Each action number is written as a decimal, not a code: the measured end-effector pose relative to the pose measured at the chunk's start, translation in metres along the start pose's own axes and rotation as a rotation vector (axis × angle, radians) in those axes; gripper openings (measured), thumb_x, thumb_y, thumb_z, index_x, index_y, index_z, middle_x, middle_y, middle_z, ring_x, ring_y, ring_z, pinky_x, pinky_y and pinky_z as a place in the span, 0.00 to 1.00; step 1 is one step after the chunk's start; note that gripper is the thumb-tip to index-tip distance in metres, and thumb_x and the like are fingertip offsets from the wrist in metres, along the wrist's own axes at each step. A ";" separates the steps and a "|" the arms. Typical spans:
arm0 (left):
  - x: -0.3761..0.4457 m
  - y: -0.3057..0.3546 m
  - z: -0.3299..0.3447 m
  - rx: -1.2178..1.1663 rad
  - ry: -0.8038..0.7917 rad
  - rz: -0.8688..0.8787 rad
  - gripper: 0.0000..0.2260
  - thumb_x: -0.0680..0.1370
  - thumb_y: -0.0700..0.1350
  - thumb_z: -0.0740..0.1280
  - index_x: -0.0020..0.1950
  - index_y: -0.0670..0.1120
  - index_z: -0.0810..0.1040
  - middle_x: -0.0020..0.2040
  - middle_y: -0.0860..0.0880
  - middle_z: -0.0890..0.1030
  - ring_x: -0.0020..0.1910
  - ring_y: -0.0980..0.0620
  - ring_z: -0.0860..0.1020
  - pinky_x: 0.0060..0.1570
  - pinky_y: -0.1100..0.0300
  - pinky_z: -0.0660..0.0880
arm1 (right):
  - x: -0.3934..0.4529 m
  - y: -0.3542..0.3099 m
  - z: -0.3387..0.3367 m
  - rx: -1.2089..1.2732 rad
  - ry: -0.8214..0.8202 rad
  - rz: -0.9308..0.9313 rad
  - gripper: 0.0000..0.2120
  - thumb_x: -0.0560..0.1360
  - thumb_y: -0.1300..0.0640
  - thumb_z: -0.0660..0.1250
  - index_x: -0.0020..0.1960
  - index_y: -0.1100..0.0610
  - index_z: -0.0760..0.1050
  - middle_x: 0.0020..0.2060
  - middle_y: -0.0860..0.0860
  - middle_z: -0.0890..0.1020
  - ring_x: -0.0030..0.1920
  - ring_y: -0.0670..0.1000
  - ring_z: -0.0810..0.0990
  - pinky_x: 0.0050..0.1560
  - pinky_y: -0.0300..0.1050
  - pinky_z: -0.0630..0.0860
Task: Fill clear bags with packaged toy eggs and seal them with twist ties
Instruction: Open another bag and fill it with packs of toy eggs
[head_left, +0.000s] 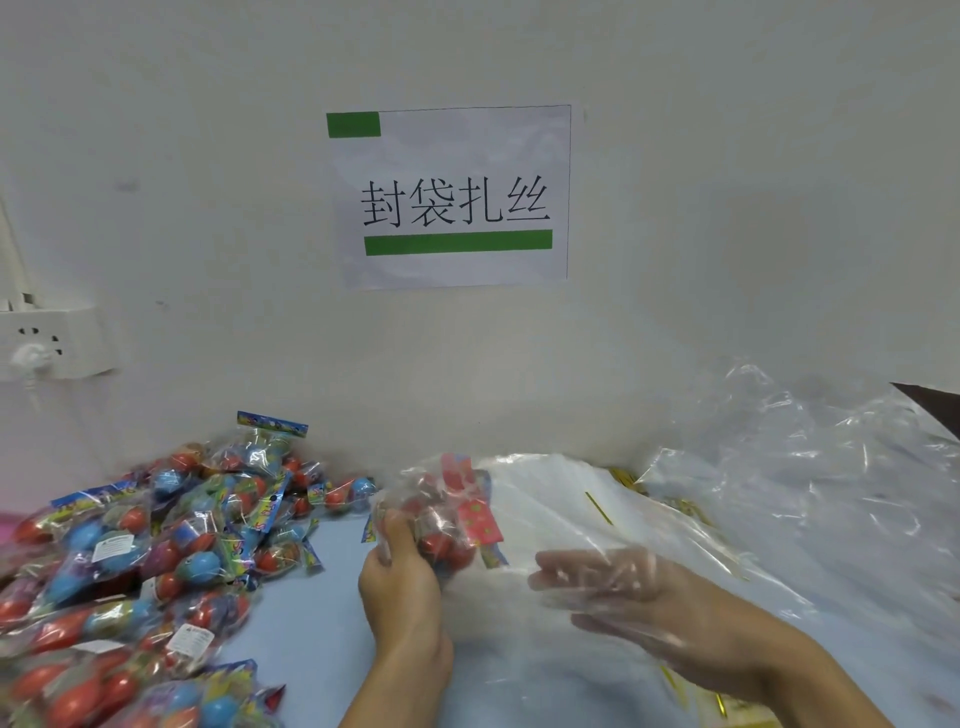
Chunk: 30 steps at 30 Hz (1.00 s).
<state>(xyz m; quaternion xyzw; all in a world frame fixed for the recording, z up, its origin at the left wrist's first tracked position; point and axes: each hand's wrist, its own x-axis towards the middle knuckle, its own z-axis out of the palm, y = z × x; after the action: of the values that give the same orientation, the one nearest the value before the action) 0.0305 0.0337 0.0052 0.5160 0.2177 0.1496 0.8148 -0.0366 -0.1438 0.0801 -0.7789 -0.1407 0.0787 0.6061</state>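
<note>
- Both forearms come in from the bottom edge, and the left hand (400, 566) at lower centre has its fingers curled round a pack of toy eggs (441, 525), red eggs under a red-and-blue header card.
- That pack sits at the mouth of a clear bag (524, 613), its film draped over the fingers; whether the pack is fully inside, I cannot tell.
- Right hand (618, 587), lower right of centre, lies inside or under the clear film, fingers straight and flat, pointing left toward the pack, gripping nothing.
- Just beyond, a flat stack of clear bags (561, 493) spreads across centre right, with one gold twist tie (598, 507) lying on top.
- More gold twist ties (680, 506) peek out near the wall behind the stack, and others show at the bottom right edge.
- Over on the left, a heap of packaged eggs (156, 551) in red, blue and green covers the pale blue table (306, 623).
- Far right, a big crumpled plastic sheet (810, 467) rises against the wall.
- Up on the white wall, centre frame, a paper sign (452, 197) carries black characters and green bars.
- Left edge, a white wall socket (52, 343) has a plug in it.
</note>
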 end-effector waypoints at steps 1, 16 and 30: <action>0.005 0.002 -0.002 -0.068 0.033 -0.012 0.17 0.83 0.54 0.61 0.50 0.41 0.78 0.47 0.42 0.82 0.43 0.44 0.80 0.47 0.50 0.78 | -0.011 0.038 -0.005 0.047 0.014 0.097 0.17 0.81 0.69 0.62 0.65 0.54 0.78 0.59 0.45 0.84 0.60 0.43 0.82 0.58 0.35 0.77; -0.035 0.014 0.006 0.003 -0.723 -0.389 0.12 0.74 0.46 0.68 0.49 0.39 0.85 0.42 0.41 0.84 0.35 0.44 0.82 0.33 0.55 0.79 | 0.004 0.057 0.017 -0.068 0.204 -0.099 0.26 0.61 0.62 0.78 0.55 0.49 0.73 0.44 0.39 0.86 0.45 0.31 0.81 0.45 0.29 0.77; -0.024 0.006 0.004 0.369 -0.489 0.363 0.07 0.80 0.46 0.67 0.44 0.47 0.83 0.40 0.51 0.84 0.41 0.55 0.80 0.39 0.66 0.74 | 0.004 0.059 0.016 -0.016 0.226 0.148 0.11 0.71 0.54 0.76 0.53 0.50 0.82 0.42 0.49 0.88 0.45 0.48 0.86 0.42 0.38 0.81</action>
<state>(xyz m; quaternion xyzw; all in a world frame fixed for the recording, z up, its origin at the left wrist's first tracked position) 0.0116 0.0214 0.0175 0.7054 -0.0557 0.1220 0.6960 -0.0298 -0.1412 0.0198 -0.7958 -0.0143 0.0339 0.6045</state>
